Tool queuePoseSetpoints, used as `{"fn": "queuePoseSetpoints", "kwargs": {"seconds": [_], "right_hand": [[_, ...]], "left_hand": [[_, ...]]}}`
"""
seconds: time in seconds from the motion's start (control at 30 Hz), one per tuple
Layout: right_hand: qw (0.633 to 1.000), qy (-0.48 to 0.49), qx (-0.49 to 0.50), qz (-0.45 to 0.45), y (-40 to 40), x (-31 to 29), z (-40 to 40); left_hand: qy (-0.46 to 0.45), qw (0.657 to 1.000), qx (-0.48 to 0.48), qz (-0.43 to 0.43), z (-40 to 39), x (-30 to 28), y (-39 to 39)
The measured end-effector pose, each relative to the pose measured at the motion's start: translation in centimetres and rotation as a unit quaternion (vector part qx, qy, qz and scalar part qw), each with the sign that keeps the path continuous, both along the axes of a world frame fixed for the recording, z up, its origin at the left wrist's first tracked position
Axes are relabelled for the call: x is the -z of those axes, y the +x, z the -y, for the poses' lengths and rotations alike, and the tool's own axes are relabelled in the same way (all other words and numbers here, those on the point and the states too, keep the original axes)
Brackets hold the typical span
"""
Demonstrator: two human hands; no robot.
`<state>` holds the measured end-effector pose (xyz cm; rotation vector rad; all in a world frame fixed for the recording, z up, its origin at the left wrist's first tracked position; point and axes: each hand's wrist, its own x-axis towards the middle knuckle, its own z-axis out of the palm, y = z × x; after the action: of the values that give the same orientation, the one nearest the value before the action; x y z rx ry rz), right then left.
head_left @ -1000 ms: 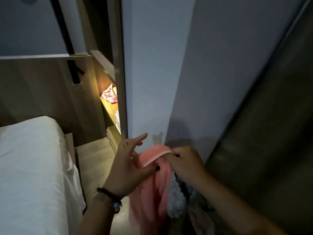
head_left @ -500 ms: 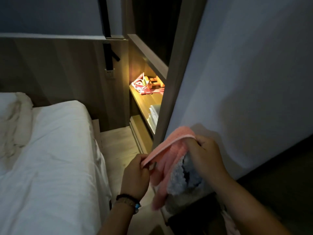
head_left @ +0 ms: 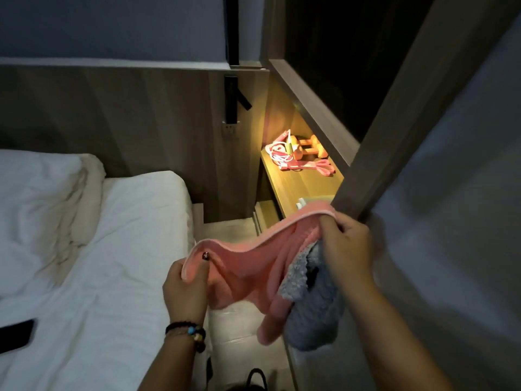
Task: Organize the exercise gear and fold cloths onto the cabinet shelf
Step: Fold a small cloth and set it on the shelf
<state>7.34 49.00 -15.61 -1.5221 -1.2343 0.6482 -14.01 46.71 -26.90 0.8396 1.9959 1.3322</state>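
Observation:
A pink cloth (head_left: 248,261) is stretched between my hands in front of me. My left hand (head_left: 187,286) pinches its left corner. My right hand (head_left: 345,249) grips the other corner, and a grey cloth (head_left: 310,311) hangs from that same hand. Beyond them is the lit cabinet shelf (head_left: 293,187). At its back lie an orange dumbbell (head_left: 307,149), a pink-and-white skipping rope (head_left: 277,153) and a pink resistance band (head_left: 318,167). A folded pale cloth (head_left: 313,200) lies at the shelf's near end, partly hidden by the pink cloth.
A bed with a white sheet (head_left: 93,249) fills the left, with a black phone (head_left: 15,337) on it. The cabinet's side panel (head_left: 423,136) rises on the right. A narrow floor strip (head_left: 239,320) runs between bed and cabinet, with a black bag handle (head_left: 255,376) below.
My hands have drawn apart, spreading the pink cloth out wide. The view has swung left, so more of the bed and the lit shelf shows.

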Motion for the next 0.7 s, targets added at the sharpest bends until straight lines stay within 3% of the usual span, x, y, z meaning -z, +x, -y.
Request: {"fn": "queuePoseSetpoints", "kwargs": {"seconds": [0.27,0.43,0.53,0.63,0.7], "right_hand": [[0.979,-0.106,-0.05,0.164,-3.9,2.0,-10.5],[0.973,-0.167,-0.094,0.125,-5.9,1.3,-17.3],[0.975,-0.169,-0.091,0.113,-7.1,1.1,-20.4],[0.979,-0.166,-0.088,0.08,-7.9,0.9,-23.2],[0.979,-0.165,-0.089,0.076,-8.2,0.7,-24.6]], "left_hand": [[0.13,0.985,0.107,0.038,-9.7,-6.0,-0.7],[0.137,0.973,0.167,0.079,-15.5,-6.3,-2.1],[0.101,0.944,0.298,0.097,-19.4,-6.6,-3.2],[0.059,0.913,0.401,0.045,-22.9,-7.1,-3.4],[0.053,0.914,0.403,0.012,-24.7,-7.4,-3.4]]}}
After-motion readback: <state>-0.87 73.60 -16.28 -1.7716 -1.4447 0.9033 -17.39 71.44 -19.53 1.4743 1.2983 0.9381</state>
